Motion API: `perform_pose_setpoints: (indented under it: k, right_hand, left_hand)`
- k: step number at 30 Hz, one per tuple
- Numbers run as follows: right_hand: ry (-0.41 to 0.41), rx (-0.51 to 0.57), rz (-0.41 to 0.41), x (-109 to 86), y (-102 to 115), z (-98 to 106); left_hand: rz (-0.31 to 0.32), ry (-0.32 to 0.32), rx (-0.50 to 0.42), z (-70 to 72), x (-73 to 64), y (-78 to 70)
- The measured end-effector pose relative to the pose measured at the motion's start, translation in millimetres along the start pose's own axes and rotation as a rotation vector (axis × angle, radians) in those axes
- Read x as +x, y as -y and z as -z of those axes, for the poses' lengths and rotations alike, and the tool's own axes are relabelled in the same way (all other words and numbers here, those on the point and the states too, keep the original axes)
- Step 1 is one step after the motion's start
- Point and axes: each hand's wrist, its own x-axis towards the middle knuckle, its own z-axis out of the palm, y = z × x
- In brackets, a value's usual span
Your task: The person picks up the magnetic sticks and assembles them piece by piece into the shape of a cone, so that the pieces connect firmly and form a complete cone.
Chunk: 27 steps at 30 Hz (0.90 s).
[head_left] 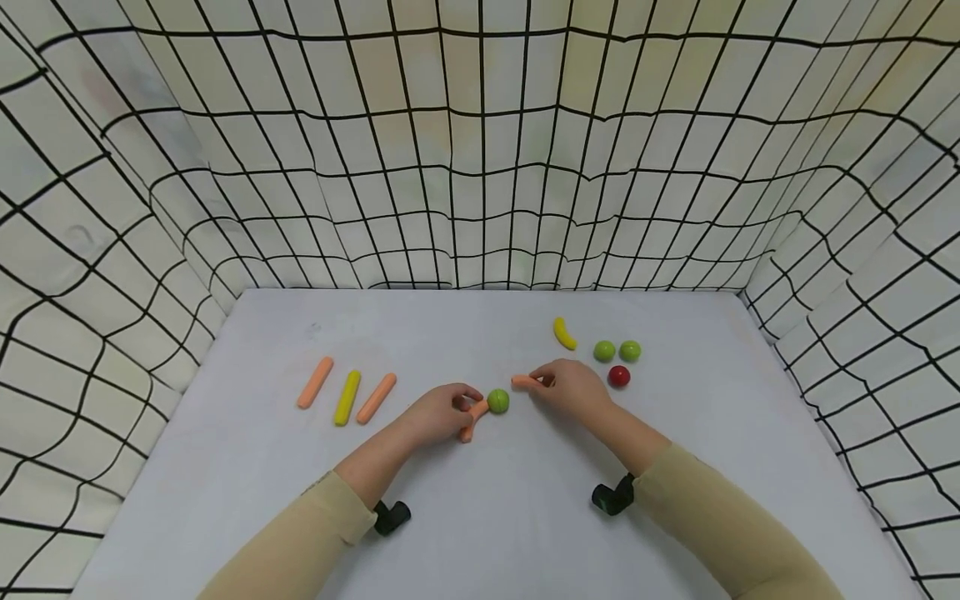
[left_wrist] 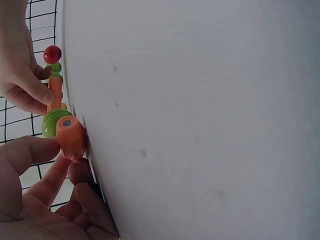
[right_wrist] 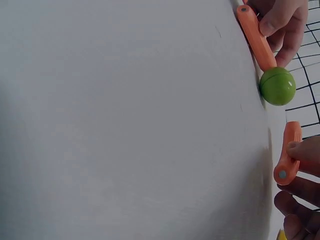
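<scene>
Near the middle of the table, my left hand [head_left: 444, 412] pinches an orange rod [left_wrist: 71, 137] between thumb and fingertips. A silvery disc shows in this rod's near end. A green ball [head_left: 498, 401] sits against its other end, low over the white tabletop. To the right of the ball, my right hand [head_left: 573, 388] pinches a second orange rod [right_wrist: 289, 155] by thumb and finger. One end of that rod points left, apart from the ball in the right wrist view; its other end also has a silvery disc.
On the left lie an orange rod [head_left: 315, 382], a yellow rod [head_left: 347, 398] and another orange rod [head_left: 377, 398]. Beyond the right hand are a curved yellow piece [head_left: 564, 334], two green balls [head_left: 604, 351] and a red ball [head_left: 618, 377]. Black netting [head_left: 480, 175] surrounds the table.
</scene>
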Motion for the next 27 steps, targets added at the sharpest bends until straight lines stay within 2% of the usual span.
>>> perform_pose_setpoints:
  k: [11, 27]
  right_hand:
    - [0.006, 0.041, -0.006, -20.8, 0, 0]
    - [-0.01, 0.001, 0.053, -18.8, 4, -7]
  left_hand:
    - [0.005, -0.005, -0.006, -0.3, 2.2, 2.9]
    - [0.002, -0.013, -0.006, -0.1, 0.6, 0.8]
